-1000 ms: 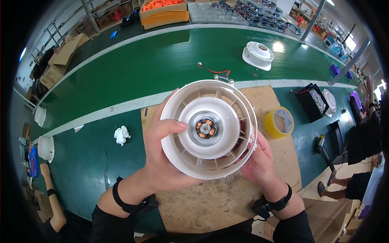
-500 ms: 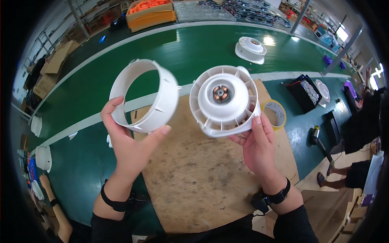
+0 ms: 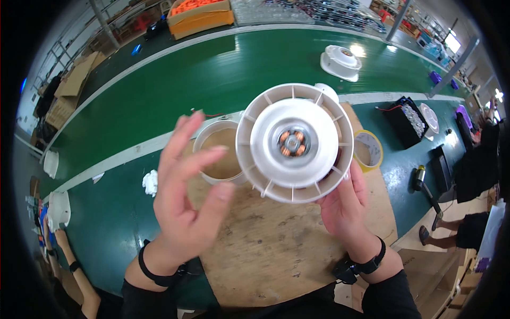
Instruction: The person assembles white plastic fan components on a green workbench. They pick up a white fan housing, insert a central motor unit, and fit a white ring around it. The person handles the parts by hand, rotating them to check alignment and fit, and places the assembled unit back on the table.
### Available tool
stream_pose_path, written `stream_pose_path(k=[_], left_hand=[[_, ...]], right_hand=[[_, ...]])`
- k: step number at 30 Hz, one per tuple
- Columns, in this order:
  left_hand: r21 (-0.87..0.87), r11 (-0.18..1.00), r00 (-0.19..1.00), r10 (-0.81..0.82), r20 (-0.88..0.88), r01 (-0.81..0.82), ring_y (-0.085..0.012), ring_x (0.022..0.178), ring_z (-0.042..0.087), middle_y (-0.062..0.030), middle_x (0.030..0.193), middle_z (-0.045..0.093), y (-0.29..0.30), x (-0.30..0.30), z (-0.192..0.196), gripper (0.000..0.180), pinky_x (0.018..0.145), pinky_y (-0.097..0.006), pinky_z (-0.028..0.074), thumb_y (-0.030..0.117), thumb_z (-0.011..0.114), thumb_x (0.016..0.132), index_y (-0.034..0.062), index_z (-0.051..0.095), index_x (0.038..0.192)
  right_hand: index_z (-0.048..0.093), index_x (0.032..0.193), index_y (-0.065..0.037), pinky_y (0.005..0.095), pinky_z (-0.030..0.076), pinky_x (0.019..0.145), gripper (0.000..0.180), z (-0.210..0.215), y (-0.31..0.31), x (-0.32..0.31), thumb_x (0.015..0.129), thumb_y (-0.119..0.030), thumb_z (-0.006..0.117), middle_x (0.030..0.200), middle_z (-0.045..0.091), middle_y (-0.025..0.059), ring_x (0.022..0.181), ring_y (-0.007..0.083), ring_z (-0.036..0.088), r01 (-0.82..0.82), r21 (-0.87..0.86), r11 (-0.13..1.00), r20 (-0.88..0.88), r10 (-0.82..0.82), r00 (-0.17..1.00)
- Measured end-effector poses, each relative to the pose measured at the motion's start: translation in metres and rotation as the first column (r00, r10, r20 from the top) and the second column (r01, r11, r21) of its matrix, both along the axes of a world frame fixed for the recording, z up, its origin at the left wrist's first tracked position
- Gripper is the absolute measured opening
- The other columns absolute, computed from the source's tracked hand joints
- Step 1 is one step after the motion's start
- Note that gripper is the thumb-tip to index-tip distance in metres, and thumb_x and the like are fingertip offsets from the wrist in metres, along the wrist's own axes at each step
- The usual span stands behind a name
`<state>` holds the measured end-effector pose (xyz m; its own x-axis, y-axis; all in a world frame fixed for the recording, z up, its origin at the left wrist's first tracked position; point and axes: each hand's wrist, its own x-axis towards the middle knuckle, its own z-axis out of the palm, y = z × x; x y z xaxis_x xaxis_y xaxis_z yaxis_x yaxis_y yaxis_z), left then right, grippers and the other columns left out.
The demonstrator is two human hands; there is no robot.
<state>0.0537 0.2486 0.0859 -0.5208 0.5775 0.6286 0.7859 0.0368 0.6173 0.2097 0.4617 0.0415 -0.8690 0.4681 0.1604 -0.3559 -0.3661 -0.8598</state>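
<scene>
Head view: I have the fan housing (image 3: 294, 170) raised over the brown board (image 3: 276, 255) on the bench (image 3: 101, 239), with its copper-wound motor (image 3: 293, 143) facing the camera. The right hand (image 3: 344, 207) is clamped on the housing at its lower right rim, with the thumb at the outer wall and the remaining fingers partly hidden behind. The left hand (image 3: 186, 215) holds nothing; its fingers and thumb are spread apart, slightly blurred. In the picture they overlap the white ring (image 3: 239, 177), which rests near the far edge of the board; I cannot tell whether they touch it. The housing hides part of the ring's right side. The yellow tape roll (image 3: 378, 152) lies to the right of the housing, on the board's edge.

Handling: I judge the housing to be stiff, light plastic, with most of its weight at the central motor. The smooth outer wall may be slippery. Grip the outer rim, preferably at opposite sides, and support it from below. Keep fingertips off the exposed windings and the thin radial ribs, which I rate as the fragile parts. I expect the ring to be lighter and to flex slightly if squeezed; take it by its outer wall.
</scene>
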Motion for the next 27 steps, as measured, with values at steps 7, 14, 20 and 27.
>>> stream_pose_path(k=[7, 14, 20, 27], left_hand=[[0.092, 0.979, 0.970, -0.192, 0.149, 0.180, -0.0387, 0.137, 0.045, -0.0269, 0.144, 0.048, 0.004, 0.016, 0.014, 0.034, 0.114, -0.047, 0.034, 0.003, 0.082, 0.075, 0.0010, 0.069, 0.107], [-0.022, 0.990, 0.983, -0.137, 0.122, 0.140, -0.0381, 0.130, 0.054, -0.0261, 0.130, 0.061, 0.001, 0.018, 0.030, 0.035, 0.111, -0.047, 0.038, -0.001, 0.084, 0.069, 0.0000, 0.072, 0.101], [-0.006, 0.989, 0.980, -0.149, 0.132, 0.151, -0.0385, 0.130, 0.054, -0.0274, 0.130, 0.061, 0.001, 0.016, 0.025, 0.031, 0.114, -0.051, 0.034, -0.002, 0.082, 0.069, 0.0001, 0.070, 0.097], [0.003, 0.981, 0.981, -0.192, 0.036, 0.192, -0.0377, 0.133, 0.051, -0.0285, 0.134, 0.057, -0.001, 0.012, 0.018, 0.043, 0.117, -0.053, 0.029, 0.002, 0.085, 0.070, 0.0008, 0.064, 0.107]], right_hand=[[0.038, 0.145, 0.000, 0.0320, 0.059, 0.087, 0.042, -0.007, -0.020, 0.009, 0.108, -0.022, 0.037, 0.128, 0.057, 0.0097, 0.112, 0.0153, 0.062, -0.216, 0.033, 0.976, 0.015, 0.216, 0.976], [0.038, 0.144, 0.000, 0.0322, 0.059, 0.087, 0.042, -0.006, -0.019, 0.009, 0.108, -0.022, 0.037, 0.124, 0.058, 0.0101, 0.108, 0.0149, 0.063, -0.227, 0.049, 0.973, 0.024, 0.226, 0.974], [0.038, 0.144, 0.000, 0.0301, 0.059, 0.084, 0.042, -0.005, -0.021, 0.007, 0.108, -0.022, 0.037, 0.121, 0.059, 0.0095, 0.104, 0.0136, 0.063, -0.213, 0.047, 0.976, 0.021, 0.212, 0.977], [0.036, 0.145, -0.001, 0.0345, 0.059, 0.090, 0.043, -0.007, -0.020, 0.007, 0.108, -0.023, 0.037, 0.129, 0.056, 0.0118, 0.113, 0.0182, 0.063, -0.229, 0.026, 0.973, 0.015, 0.228, 0.973]])
